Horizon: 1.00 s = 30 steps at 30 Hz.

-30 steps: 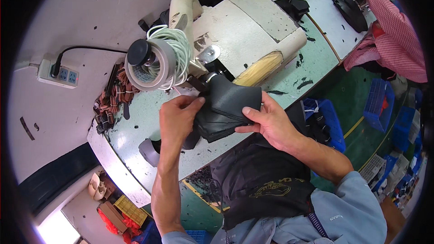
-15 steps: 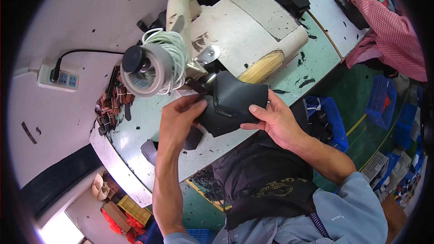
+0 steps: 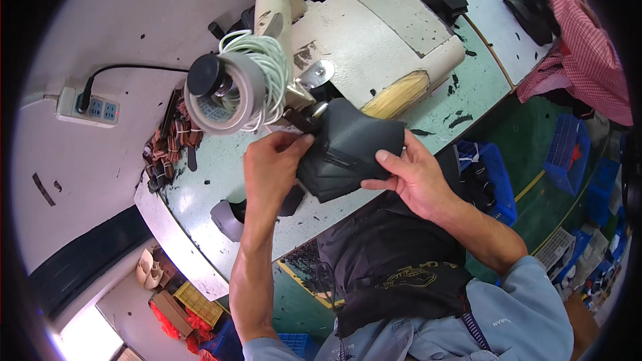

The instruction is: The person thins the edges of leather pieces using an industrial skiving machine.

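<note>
On apron (image 3: 394,244), yellow print (image 3: 414,278), black pieces (image 3: 358,135) held

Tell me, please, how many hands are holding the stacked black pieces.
2: the left hand pinches the left edge of the black pieces, and the right hand holds their right edge. Some fingertips are hidden.

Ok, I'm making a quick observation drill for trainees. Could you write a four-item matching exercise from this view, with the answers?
Things:
1. Black pieces
2. Power strip
3. Coiled cable
4. Checked sleeve

Place, colour or state:
A. White, in loops
B. At the picture's upper right
C. Between the left hand and right hand
D. At the picture's left, with a black plug in it

Right pairs: 1-C, 2-D, 3-A, 4-B
</note>
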Each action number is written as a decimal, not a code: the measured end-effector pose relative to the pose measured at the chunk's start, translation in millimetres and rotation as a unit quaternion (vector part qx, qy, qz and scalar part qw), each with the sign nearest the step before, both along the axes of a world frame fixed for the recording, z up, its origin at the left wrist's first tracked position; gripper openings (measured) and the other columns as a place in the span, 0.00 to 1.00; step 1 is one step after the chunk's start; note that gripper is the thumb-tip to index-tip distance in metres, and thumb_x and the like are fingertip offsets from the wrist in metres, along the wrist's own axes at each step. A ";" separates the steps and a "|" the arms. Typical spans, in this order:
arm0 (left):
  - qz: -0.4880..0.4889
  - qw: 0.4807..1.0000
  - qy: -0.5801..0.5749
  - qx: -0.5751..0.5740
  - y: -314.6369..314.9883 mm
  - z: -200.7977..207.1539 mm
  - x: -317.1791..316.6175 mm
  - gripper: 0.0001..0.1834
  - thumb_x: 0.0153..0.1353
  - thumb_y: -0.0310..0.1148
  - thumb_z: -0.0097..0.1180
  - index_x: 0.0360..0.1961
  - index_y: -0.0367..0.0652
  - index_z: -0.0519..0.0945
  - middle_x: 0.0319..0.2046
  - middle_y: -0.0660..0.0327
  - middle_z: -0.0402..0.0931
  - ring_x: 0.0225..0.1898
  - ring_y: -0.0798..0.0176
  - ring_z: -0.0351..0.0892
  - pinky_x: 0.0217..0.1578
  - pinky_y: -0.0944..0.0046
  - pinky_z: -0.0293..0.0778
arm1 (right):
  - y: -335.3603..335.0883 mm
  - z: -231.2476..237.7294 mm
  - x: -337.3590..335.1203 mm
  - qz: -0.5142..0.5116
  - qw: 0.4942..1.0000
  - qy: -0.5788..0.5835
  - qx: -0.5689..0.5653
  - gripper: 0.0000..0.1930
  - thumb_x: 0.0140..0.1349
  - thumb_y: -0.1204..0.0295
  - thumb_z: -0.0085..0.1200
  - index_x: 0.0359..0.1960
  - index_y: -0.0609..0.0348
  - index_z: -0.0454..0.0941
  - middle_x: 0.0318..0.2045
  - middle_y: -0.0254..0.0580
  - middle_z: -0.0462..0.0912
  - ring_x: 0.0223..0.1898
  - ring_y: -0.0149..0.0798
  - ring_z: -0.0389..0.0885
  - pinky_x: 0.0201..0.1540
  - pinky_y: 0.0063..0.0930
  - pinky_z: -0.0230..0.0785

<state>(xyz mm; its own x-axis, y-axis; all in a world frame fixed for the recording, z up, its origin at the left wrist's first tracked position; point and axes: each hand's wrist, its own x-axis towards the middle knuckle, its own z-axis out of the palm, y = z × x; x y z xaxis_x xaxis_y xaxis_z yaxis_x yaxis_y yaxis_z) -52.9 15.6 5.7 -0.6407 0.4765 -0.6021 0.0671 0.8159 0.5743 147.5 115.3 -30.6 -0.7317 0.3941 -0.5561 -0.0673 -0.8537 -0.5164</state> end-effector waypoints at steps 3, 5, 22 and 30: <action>0.022 0.995 -0.045 0.083 -9.5 -14.0 -2.4 0.15 0.57 0.30 0.63 0.42 0.30 0.83 0.28 0.58 0.82 0.22 0.71 0.77 0.21 0.71 0.72 | 3.6 -1.4 2.2 0.018 1.000 -0.004 0.016 0.21 0.68 0.77 0.47 0.61 0.57 0.58 0.55 0.41 0.71 0.55 0.40 0.75 0.49 0.46 0.80; 0.058 0.978 -0.104 0.174 -23.1 -13.1 -1.5 0.15 0.58 0.35 0.63 0.39 0.33 0.85 0.25 0.58 0.82 0.22 0.71 0.77 0.22 0.71 0.73 | -0.7 -0.8 -1.5 0.008 1.000 0.004 0.001 0.21 0.68 0.77 0.47 0.61 0.57 0.59 0.55 0.42 0.71 0.55 0.40 0.76 0.48 0.45 0.81; 0.034 0.987 -0.098 0.119 -12.9 -9.3 0.1 0.16 0.56 0.30 0.65 0.42 0.29 0.82 0.30 0.57 0.83 0.24 0.71 0.78 0.22 0.71 0.73 | 7.2 -2.7 8.6 0.001 1.000 0.006 0.003 0.21 0.69 0.75 0.47 0.62 0.55 0.59 0.55 0.39 0.72 0.53 0.38 0.77 0.44 0.41 0.83; 0.026 0.997 -0.049 0.058 6.4 -5.2 2.1 0.14 0.56 0.25 0.63 0.43 0.28 0.81 0.31 0.56 0.84 0.27 0.70 0.80 0.26 0.70 0.76 | 7.5 -3.3 7.5 -0.001 1.000 0.016 0.002 0.22 0.68 0.75 0.48 0.62 0.54 0.59 0.55 0.38 0.72 0.53 0.38 0.77 0.41 0.41 0.84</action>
<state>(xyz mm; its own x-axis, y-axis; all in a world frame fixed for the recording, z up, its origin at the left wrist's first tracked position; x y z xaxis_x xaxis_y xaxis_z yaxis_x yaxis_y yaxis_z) -50.8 22.0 0.4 -0.6070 0.5136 -0.6065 -0.0354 0.7449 0.6662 155.0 122.8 -34.0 -0.7480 0.3979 -0.5311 -0.0851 -0.8512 -0.5179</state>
